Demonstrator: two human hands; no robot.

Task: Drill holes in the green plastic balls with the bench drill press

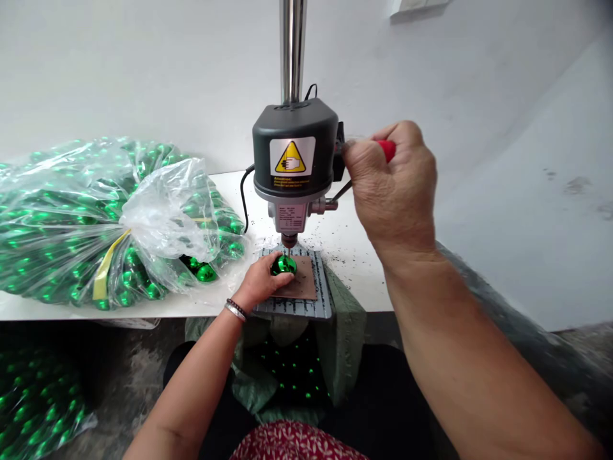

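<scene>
A shiny green ball (288, 266) sits on a brown board (304, 281) on the base of a small drill press (295, 121). My left hand (265, 276) grips the ball from its left side, thumb and fingers around it. Directly above, the thin drill bit (288, 251) points down and meets the top of the ball; whether it has entered is too small to tell. My right hand (395, 182) is closed around the red-tipped lever handle (387, 150) at the right of the drill head.
A large clear plastic bag (163, 211) of green balls lies on the white table (354, 230) at left. Below the front edge, an open green sack (342, 338) holds more balls. Another bag of balls (38, 396) is on the floor. Dark shavings dot the table.
</scene>
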